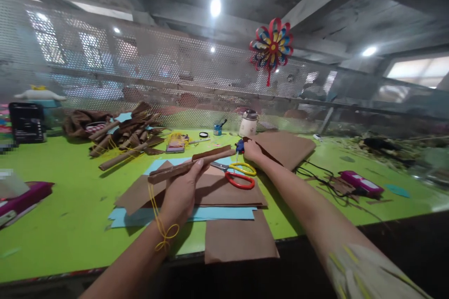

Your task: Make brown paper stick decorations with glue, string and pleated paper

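My left hand is closed around a long brown paper roll, tilted up towards the right. A yellow string hangs from the roll's near end and loops over my wrist. At the roll's far end, my right hand is closed on a blue-nosed glue gun, its tip pointing down; most of its body is hidden by my fingers. Scissors with one yellow and one red handle lie between my hands, on brown paper sheets stacked over light blue paper.
A pile of brown paper rolls lies at the back left, near a phone. A large brown sheet, black cord and magenta box are on the right. A pale jar stands before the perforated screen.
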Motion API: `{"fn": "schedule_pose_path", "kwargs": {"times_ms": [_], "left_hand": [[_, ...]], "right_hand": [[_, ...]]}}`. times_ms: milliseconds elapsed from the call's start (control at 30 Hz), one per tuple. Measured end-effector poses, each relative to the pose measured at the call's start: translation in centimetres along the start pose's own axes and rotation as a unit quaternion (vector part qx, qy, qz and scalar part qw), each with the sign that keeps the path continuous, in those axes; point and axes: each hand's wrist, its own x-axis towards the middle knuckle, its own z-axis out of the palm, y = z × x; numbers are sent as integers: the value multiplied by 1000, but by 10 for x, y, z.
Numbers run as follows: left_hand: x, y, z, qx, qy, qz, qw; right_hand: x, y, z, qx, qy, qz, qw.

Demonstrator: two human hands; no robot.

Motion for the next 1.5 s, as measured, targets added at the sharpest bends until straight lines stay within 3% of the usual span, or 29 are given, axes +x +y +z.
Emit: {"fn": "schedule_pose_path", "kwargs": {"times_ms": [200,400,433,500,567,700,800,1200,1500], "left_hand": [[2,2,-1,-18,47,48,998],[0,2,-2,-6,53,43,998],[-1,2,-2,0,56,38,998],[-3,4,-2,23,57,16,998],[-6,7,-1,65,55,-6,996],[-11,11,1,141,20,2,990],[-10,7,0,123,-21,15,992],[-11,1,-1,101,-46,21,994],[-14,7,-1,178,-31,64,981]], "right_hand": [[-16,-10,-39,105,19,-34,994],[-69,-12,-79,275,37,-80,957],[-79,-13,-82,320,30,-90,943],[-97,-18,-85,484,-23,-102,869],[-113,-28,-87,542,-67,-115,830],[-136,-51,-91,474,-126,-164,856],[-144,-59,-93,411,-137,-184,882],[-153,-61,-98,338,-57,-199,918],[-153,-62,-100,327,-35,-198,923]]}}
